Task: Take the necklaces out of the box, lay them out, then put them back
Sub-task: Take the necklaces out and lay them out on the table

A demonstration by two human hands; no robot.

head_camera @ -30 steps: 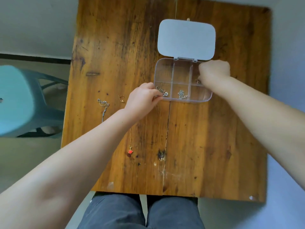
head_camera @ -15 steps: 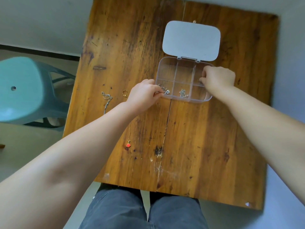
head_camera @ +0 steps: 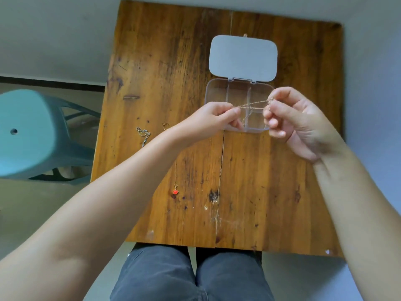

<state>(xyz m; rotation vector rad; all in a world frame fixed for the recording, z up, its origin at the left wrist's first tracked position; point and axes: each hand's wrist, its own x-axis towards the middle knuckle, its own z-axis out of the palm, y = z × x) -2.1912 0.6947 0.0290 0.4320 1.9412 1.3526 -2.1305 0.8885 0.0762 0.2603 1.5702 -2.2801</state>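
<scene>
A clear plastic box point(head_camera: 219, 92) with several compartments lies open on the wooden table point(head_camera: 249, 181), its grey lid point(head_camera: 243, 58) folded back. My left hand point(head_camera: 213, 119) and my right hand point(head_camera: 290, 116) each pinch an end of a thin gold necklace point(head_camera: 252, 104), stretched between them above the box. A silver necklace point(head_camera: 143, 134) lies on the table at the left. A gold chain with a red pendant point(head_camera: 175, 191) lies partly under my left forearm. Another chain shows in a lower compartment point(head_camera: 246, 119).
A teal plastic stool point(head_camera: 32, 135) stands beside the table's left edge. My knees in dark trousers point(head_camera: 191, 274) are under the near edge. A grey wall runs behind the table.
Both hands have come up out of the box with a thin gold necklace and pulled it taut between them. The camera view has shifted slightly.
</scene>
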